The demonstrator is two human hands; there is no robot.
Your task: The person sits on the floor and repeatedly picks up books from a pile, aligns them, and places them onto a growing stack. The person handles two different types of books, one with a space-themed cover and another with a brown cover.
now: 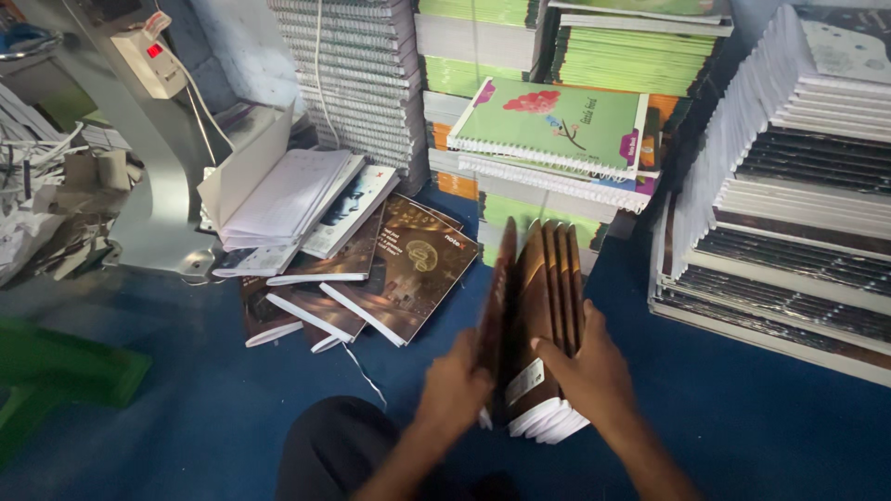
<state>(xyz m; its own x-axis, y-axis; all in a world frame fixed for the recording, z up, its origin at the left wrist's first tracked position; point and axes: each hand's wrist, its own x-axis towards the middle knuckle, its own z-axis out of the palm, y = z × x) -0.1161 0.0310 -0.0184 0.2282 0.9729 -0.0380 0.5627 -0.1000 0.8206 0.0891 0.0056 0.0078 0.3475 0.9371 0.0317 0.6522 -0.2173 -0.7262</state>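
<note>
Both my hands hold a bunch of several brown-covered notebooks [543,297] standing upright on edge on the blue floor. My left hand [455,385] grips the left side of the bunch near its bottom. On the right side, my right hand [589,371] presses against the covers with fingers across them. The white page edges show at the bottom of the bunch, between my hands.
More brown notebooks [371,278] lie fanned out on the floor to the left, under an open white booklet [278,199]. Tall stacks of spiral notebooks [362,74], green notebooks [557,125] and a big stack [789,186] on the right ring the space. A grey machine base [153,213] stands left.
</note>
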